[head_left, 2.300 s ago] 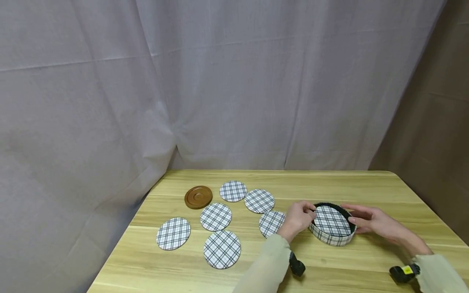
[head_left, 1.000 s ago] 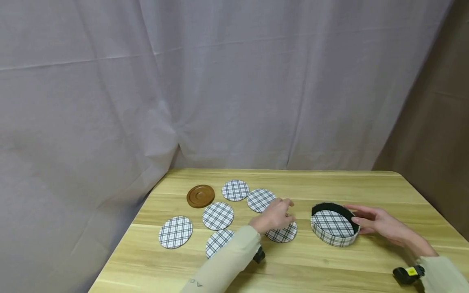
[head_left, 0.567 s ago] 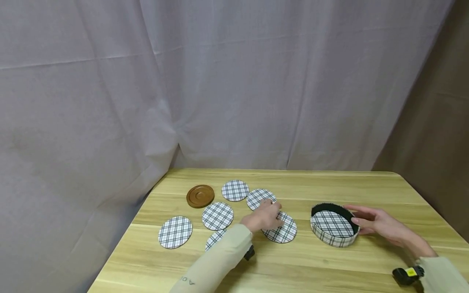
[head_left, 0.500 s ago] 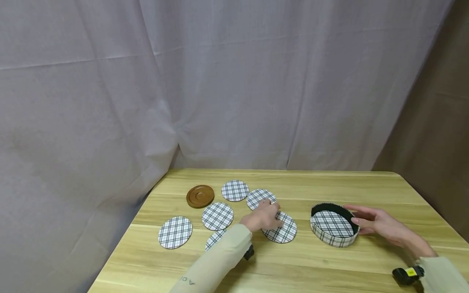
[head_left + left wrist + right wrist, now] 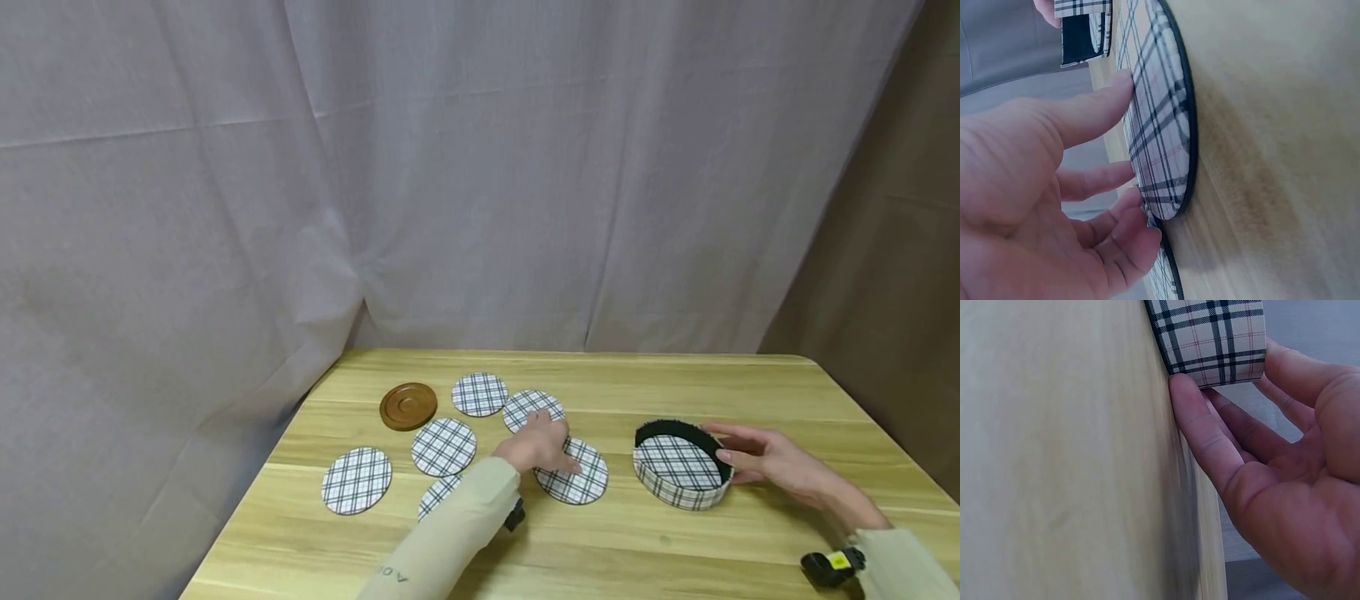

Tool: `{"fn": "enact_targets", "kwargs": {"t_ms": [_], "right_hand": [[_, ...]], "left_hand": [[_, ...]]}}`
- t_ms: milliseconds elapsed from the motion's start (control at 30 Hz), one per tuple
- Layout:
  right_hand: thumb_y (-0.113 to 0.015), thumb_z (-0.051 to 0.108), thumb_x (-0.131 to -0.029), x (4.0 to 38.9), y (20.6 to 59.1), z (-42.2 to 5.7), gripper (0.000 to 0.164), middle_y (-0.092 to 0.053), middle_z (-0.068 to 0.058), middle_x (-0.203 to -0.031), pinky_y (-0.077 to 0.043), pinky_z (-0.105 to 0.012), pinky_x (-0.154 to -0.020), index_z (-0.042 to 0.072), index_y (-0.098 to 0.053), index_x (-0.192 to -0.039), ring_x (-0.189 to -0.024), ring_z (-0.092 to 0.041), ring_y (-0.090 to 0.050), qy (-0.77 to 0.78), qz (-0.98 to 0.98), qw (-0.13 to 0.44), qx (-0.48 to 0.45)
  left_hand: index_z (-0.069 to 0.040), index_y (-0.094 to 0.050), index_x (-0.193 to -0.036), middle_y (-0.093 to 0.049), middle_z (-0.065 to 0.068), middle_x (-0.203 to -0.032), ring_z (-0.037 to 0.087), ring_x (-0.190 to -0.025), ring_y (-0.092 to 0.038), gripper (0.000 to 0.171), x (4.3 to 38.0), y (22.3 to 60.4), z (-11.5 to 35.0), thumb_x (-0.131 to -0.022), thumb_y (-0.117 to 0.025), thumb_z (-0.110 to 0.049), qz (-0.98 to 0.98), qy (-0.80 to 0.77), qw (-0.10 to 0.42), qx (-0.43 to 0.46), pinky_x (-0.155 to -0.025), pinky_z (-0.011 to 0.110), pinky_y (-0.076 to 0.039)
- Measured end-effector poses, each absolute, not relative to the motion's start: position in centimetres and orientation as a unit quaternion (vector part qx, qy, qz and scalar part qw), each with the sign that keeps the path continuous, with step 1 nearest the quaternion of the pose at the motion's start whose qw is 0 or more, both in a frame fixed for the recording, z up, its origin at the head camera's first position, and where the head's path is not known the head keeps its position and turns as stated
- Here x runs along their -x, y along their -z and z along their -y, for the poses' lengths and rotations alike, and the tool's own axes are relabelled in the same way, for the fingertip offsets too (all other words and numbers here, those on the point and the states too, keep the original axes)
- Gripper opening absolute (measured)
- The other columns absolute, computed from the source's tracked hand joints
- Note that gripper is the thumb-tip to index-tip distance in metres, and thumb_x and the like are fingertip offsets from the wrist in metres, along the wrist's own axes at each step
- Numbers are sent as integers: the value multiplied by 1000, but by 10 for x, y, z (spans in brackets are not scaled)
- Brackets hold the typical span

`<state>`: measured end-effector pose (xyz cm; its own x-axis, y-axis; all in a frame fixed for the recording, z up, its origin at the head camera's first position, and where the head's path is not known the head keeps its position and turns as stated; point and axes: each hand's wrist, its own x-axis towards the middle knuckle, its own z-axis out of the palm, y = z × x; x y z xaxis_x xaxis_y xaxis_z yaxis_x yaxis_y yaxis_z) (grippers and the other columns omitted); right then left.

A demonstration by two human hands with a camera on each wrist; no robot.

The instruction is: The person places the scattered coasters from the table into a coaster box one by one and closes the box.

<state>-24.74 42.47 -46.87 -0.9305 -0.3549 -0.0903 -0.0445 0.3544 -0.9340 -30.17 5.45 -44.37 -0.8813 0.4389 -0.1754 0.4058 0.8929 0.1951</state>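
My left hand (image 5: 534,442) lies over a round plaid coaster (image 5: 588,482) flat on the table. In the left wrist view, its thumb (image 5: 1099,107) touches the coaster's top while its other fingertips are at the edge, loosely bent. That hand also overlaps a second plaid coaster (image 5: 531,406) just behind. On the right, a round plaid box (image 5: 681,497) with a black lining stands on the table, a plaid coaster (image 5: 675,461) lying inside it. My right hand (image 5: 780,467) grips the box's right wall, thumb at the rim and fingers outside, one fingertip low by the base.
Left of my hand lie several more plaid coasters, one at the far left (image 5: 357,481), one in the middle (image 5: 443,447) and one at the back (image 5: 480,394). A brown wooden disc (image 5: 408,406) rests behind them. My left sleeve partly covers another coaster (image 5: 437,495). Grey curtain (image 5: 480,208) hangs behind the table.
My left hand has left the box and moved left onto the loose coaster. The coaster inside the box now sits lower. My right hand has stayed at the box.
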Motion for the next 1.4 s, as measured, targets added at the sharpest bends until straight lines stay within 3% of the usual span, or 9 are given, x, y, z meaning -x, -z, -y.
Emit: {"fn": "enact_targets", "kwargs": {"t_ms": [167, 233, 367, 600, 833, 1000, 1200, 1400], "right_hand": [[-55, 19, -101, 248, 470, -424, 58, -52, 17, -130, -58, -36, -83, -2, -31, -150, -106, 2, -61, 549, -816, 140, 116], [-55, 18, -101, 248, 470, -425, 58, -51, 20, -129, -58, -36, -83, -2, -31, -150, -106, 3, -60, 550, -815, 140, 118], [-54, 16, -101, 249, 472, -426, 57, -50, 33, -120, -59, -37, -82, -2, -31, -150, -107, 4, -60, 561, -806, 141, 127], [-54, 17, -101, 248, 471, -425, 57, -49, 35, -119, -59, -37, -82, -2, -31, -150, -107, 5, -59, 561, -806, 142, 127], [-55, 18, -101, 249, 471, -426, 58, -49, 28, -124, -58, -37, -83, -3, -31, -150, -106, 5, -60, 555, -811, 141, 120], [-54, 18, -101, 251, 472, -427, 58, -50, 22, -129, -58, -37, -83, -3, -30, -150, -107, 4, -60, 552, -812, 144, 121], [-53, 16, -102, 250, 472, -428, 57, -50, 35, -121, -58, -38, -83, -2, -30, -150, -108, 3, -60, 563, -802, 150, 131], [-53, 15, -101, 250, 472, -427, 56, -50, 34, -121, -58, -38, -83, -2, -31, -150, -108, 0, -61, 570, -796, 151, 136]], "left_hand": [[-22, -63, -114, -52, 3, -121, 18, -111, -44, 53, 309, 444, -56, -75, -79, -55, -966, -90, 129, -203, -85, 36, -50], [-23, -63, -113, -51, 2, -117, 17, -108, -43, 54, 311, 444, -56, -74, -81, -54, -966, -103, 139, -192, -81, 36, -50], [-21, -62, -113, -52, 3, -117, 18, -111, -46, 56, 316, 445, -56, -72, -82, -54, -965, -126, 142, -183, -86, 35, -50], [-13, -56, -109, -61, 1, -105, 14, -94, -56, 51, 318, 444, -55, -74, -87, -35, -945, -224, 149, -187, -81, 27, -51], [-12, -63, -120, -64, 3, -123, 17, -116, -58, 39, 316, 433, -58, -84, -78, -18, -937, -253, 143, -193, -98, 30, -49], [-15, -68, -117, -66, 1, -123, 18, -118, -58, 30, 315, 423, -57, -88, -66, -7, -929, -284, 146, -188, -98, 32, -50], [-17, -72, -110, -68, 0, -115, 15, -105, -60, 29, 310, 411, -56, -88, -59, -1, -919, -307, 151, -196, -84, 29, -52], [-16, -68, -110, -67, 4, -110, 11, -85, -56, 26, 308, 401, -56, -90, -58, -3, -902, -334, 153, -228, -63, 22, -47]]}}
